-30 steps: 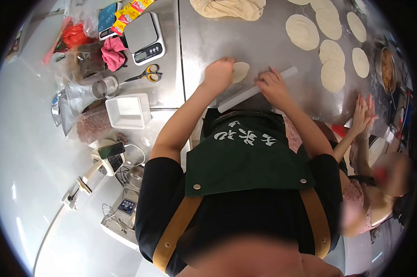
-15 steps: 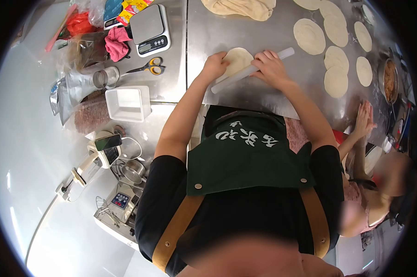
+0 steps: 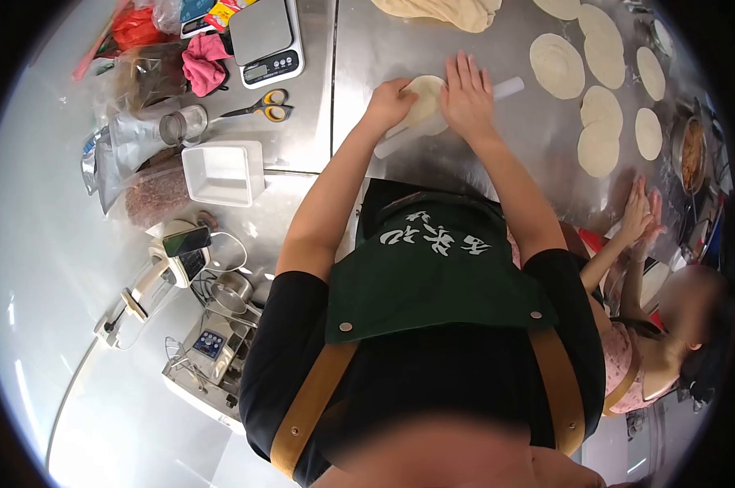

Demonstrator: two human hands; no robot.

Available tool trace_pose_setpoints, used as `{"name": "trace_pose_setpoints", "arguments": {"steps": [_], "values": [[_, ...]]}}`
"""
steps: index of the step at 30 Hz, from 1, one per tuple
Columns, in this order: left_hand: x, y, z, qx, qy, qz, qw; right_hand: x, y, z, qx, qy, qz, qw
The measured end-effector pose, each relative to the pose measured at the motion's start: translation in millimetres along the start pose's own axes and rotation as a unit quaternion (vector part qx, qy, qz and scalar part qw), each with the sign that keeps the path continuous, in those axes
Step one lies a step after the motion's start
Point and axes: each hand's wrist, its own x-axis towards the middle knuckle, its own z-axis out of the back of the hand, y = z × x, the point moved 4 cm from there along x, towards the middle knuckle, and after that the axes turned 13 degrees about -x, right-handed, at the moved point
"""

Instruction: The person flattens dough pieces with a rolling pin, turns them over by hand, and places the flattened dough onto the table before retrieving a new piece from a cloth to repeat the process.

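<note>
A round flat piece of dough [image 3: 427, 91] lies on the steel table in front of me. My left hand [image 3: 390, 104] pinches its left edge between thumb and fingers. Across the near part of the dough runs a pale rolling pin [image 3: 509, 88], slanting up to the right. My right hand [image 3: 467, 98] lies flat on the pin, palm down, fingers stretched out past it. The middle of the pin is hidden under that hand.
Several rolled dough rounds [image 3: 557, 67] lie to the right, and a larger dough mass [image 3: 444, 10] is at the far edge. On the left are a scale [image 3: 270, 45], scissors [image 3: 261, 106] and a white container [image 3: 223, 174]. A co-worker's hands [image 3: 640, 213] are at right.
My right hand has gone from curled fingers around the rolling pin to lying flat with fingers stretched forward. The pin has rolled slightly; my left hand still holds the dough's edge.
</note>
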Motion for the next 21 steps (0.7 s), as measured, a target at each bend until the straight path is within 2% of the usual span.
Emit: {"name": "trace_pose_setpoints", "arguments": {"steps": [3,6,9,10,12,16,19,21], "values": [[13.3,-10.0,2.0,0.048,0.011,0.016,0.999,-25.4,-6.2,-1.5,-0.023,0.050,0.007,0.998],[23.0,-22.8,-3.5,0.134,0.073,0.039,0.988,1.9,-0.2,-8.8,0.003,0.059,-0.009,0.998],[22.6,-42.1,-6.6,0.254,0.134,0.047,0.957,11.7,1.5,-14.5,0.055,0.010,-0.038,0.998],[23.8,-47.0,-8.3,0.296,0.151,0.044,0.942,6.0,-0.3,-13.9,0.062,0.021,-0.024,0.998],[17.1,-51.8,-12.4,0.338,0.125,0.000,0.933,-30.4,-11.7,-5.8,0.073,0.049,0.003,0.996],[-10.2,-59.4,-23.4,0.401,0.089,-0.094,0.907,-86.1,-39.7,18.3,0.094,0.088,0.122,0.984],[-32.2,-71.3,-13.6,0.270,0.043,-0.125,0.954,-98.3,-56.3,22.3,0.104,0.111,0.152,0.977],[-28.8,-58.2,0.8,0.237,-0.005,-0.075,0.969,-97.9,-62.7,23.5,0.140,0.127,0.151,0.970]]}}
